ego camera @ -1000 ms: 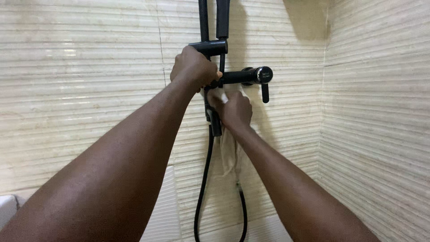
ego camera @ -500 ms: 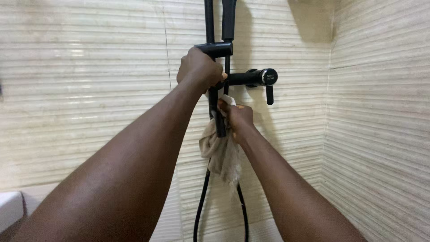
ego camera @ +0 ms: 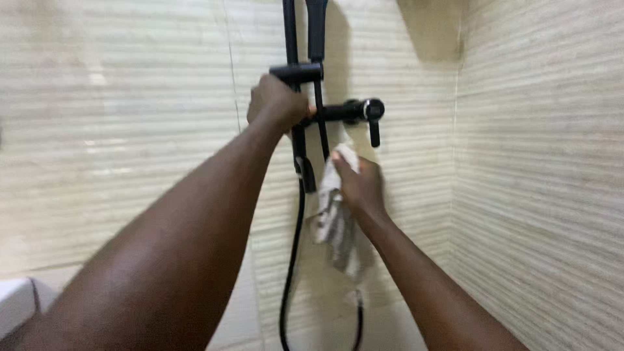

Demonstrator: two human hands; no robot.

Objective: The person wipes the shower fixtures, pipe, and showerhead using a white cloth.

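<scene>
Left hand (ego camera: 278,103) clamped around black shower valve (ego camera: 344,112), right hand (ego camera: 359,185) just below valve, fingers pinching pale cloth (ego camera: 335,224) against tiled wall (ego camera: 130,130); hanging cloth tail could catch hose (ego camera: 294,260) below valve, or lever get knocked open.

Black shower fixture (ego camera: 344,112) mounted on beige tiled wall (ego camera: 130,130)

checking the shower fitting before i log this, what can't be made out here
Head view only:
- Shower head: cut off by the top edge above the black riser pipe.
- Black hose loop: runs off the bottom edge.
- Left hand covers the mixer body.
- Cloth in right hand: motion-blurred.
</scene>
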